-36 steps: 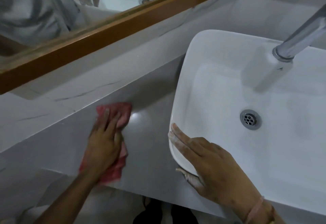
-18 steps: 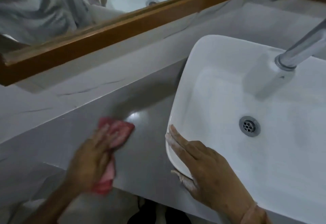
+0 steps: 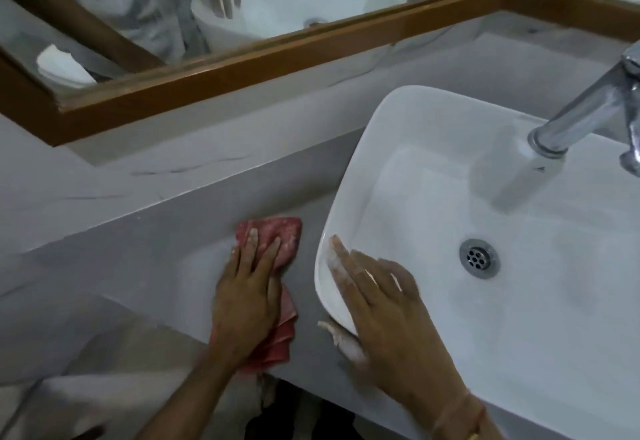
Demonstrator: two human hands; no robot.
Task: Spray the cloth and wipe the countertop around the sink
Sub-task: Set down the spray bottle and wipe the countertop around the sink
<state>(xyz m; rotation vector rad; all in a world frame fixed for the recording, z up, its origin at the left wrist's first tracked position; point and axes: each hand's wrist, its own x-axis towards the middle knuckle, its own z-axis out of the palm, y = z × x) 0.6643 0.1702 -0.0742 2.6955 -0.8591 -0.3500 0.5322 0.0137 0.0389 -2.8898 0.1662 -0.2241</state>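
Note:
A red cloth [image 3: 281, 236] lies flat on the grey countertop [image 3: 166, 252], just left of the white basin [image 3: 433, 197]. My left hand [image 3: 246, 297] presses down on the cloth with fingers spread, and the cloth sticks out past the fingertips and under the palm. My right hand [image 3: 384, 315] rests on the basin's front left corner, fingers lying over the rim and the thumb under its outer edge. No spray bottle is in view.
A chrome tap [image 3: 585, 110] reaches over the basin from the right. A wood-framed mirror [image 3: 277, 55] runs along the marble backsplash behind the counter. The counter's front edge drops off just under my left wrist.
My left hand slid the cloth left and toward me, then back right and away, closer to the basin. My right hand stayed on the basin corner.

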